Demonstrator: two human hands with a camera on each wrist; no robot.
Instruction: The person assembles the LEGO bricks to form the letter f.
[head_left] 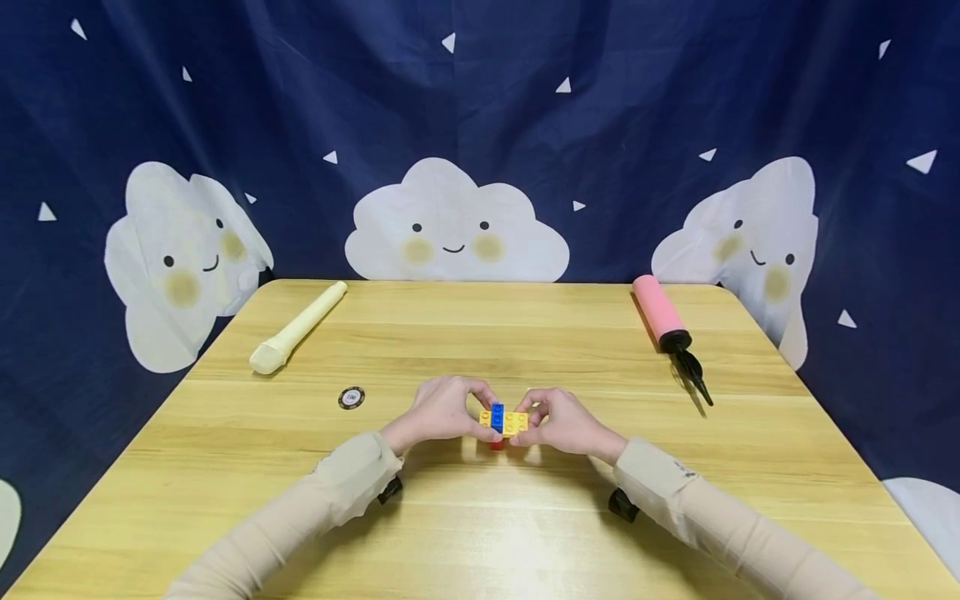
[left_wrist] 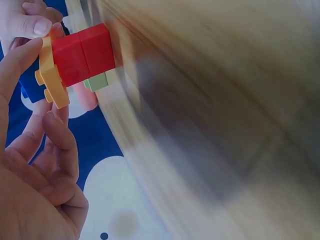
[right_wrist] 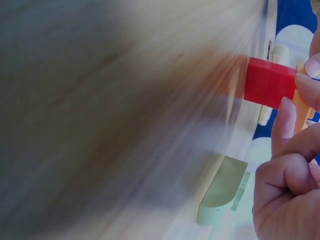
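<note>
Over the middle of the wooden table (head_left: pixel 480 533) both hands hold one small brick assembly (head_left: pixel 503 422): a yellow plate with a blue brick (head_left: pixel 497 414) on top and a red brick (left_wrist: pixel 82 52) underneath. My left hand (head_left: pixel 480 417) pinches the plate's left end, and the yellow plate (left_wrist: pixel 50 75) sits between its fingertips. My right hand (head_left: pixel 527 414) pinches the right end, with its fingers beside the red brick (right_wrist: pixel 267 82). A pale green rounded piece (right_wrist: pixel 220 192) lies on the table under the hands; the head view does not show it.
A cream recorder (head_left: pixel 297 328) lies at the back left and a pink hand pump (head_left: pixel 667 329) with a black nozzle at the back right. A round black token (head_left: pixel 351 397) sits left of the hands. A navy cloth with white clouds hangs behind.
</note>
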